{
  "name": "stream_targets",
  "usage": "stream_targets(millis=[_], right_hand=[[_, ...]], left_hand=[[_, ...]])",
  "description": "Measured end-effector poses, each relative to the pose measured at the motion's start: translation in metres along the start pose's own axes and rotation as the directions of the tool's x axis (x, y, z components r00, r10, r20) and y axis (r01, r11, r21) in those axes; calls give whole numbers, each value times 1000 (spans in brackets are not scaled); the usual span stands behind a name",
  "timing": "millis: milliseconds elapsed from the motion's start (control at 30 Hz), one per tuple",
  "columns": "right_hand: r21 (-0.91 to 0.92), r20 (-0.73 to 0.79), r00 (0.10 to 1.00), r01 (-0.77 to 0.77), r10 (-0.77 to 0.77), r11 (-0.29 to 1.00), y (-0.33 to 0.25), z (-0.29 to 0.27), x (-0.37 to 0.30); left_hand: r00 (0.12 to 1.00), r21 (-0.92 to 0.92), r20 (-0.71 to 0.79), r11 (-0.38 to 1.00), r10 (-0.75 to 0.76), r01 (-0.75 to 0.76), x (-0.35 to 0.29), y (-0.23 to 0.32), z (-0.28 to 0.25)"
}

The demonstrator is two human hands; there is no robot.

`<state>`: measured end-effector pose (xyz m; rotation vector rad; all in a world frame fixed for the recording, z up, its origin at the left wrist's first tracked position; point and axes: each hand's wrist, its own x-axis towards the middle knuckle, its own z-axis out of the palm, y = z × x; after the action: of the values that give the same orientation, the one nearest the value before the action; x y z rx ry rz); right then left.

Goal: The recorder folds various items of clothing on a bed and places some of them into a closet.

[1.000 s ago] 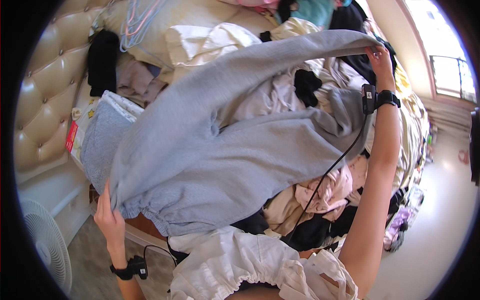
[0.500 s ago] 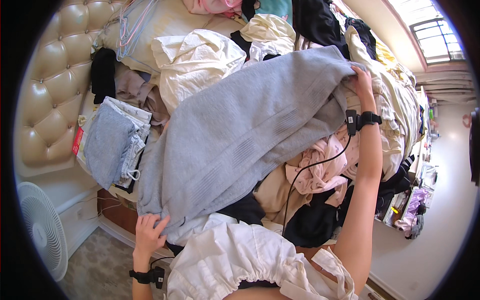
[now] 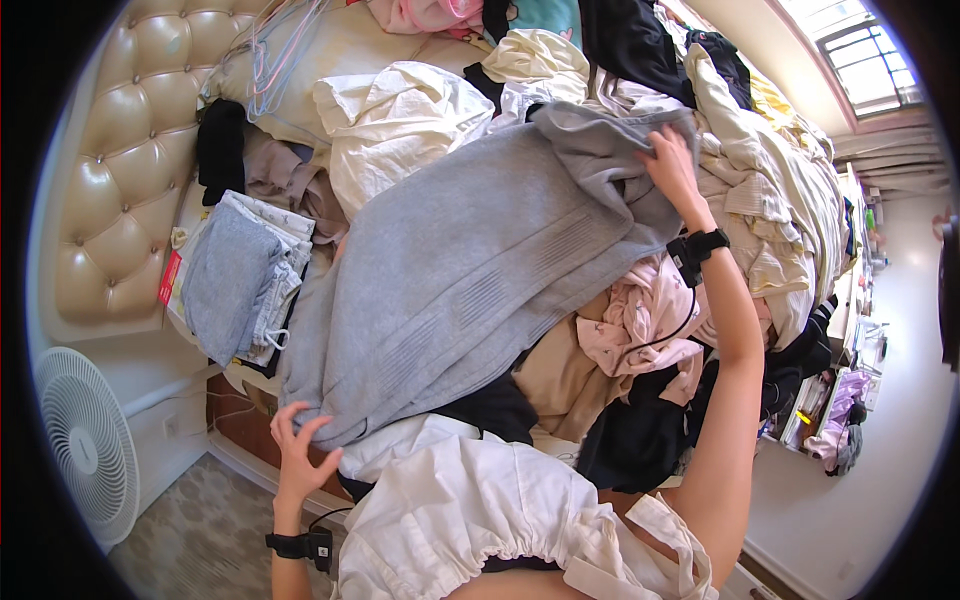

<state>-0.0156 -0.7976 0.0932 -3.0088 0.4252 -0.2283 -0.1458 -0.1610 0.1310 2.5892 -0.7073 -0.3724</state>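
Observation:
A large grey knit garment point(image 3: 440, 260) with ribbed bands lies stretched across the heap of clothes; its exact kind is hard to make out. My right hand point(image 3: 672, 170) grips its far right end, where the cloth is bunched and partly folded over. At the near left end, my left hand point(image 3: 302, 445) is beside the garment's edge, fingers spread and thumb apart, fingertips at the cloth. Under the garment's near side, pink printed cloth point(image 3: 645, 315) and black cloth point(image 3: 630, 430) stick out. A white gathered garment point(image 3: 460, 500) is right in front of my body.
Folded clothes, grey on top point(image 3: 232, 280), lie stacked at the left by the tufted headboard point(image 3: 125, 190). Cream cloth point(image 3: 400, 120) and hangers point(image 3: 280, 60) lie farther back. A white fan point(image 3: 88, 450) stands at lower left. A black cable runs from my right wrist band point(image 3: 690, 255).
My right hand has moved left and nearer, folding the garment's far end inward. My left hand's fingers have spread and loosened at the near edge. The view has shifted slightly.

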Motion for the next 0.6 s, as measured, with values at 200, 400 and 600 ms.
stream_targets(millis=[200,400,600], right_hand=[[-240,-385,923,-128,27,962,67,-3,11],[83,-56,951,-299,304,950,76,-5,30],[-265,45,907,-394,419,880,48,-17,38]], left_hand=[[653,-750,-30,449,-757,486,-25,-61,34],[566,-792,528,-126,-633,598,-26,-71,21],[506,-731,679,-428,-531,532,-11,-71,26]])
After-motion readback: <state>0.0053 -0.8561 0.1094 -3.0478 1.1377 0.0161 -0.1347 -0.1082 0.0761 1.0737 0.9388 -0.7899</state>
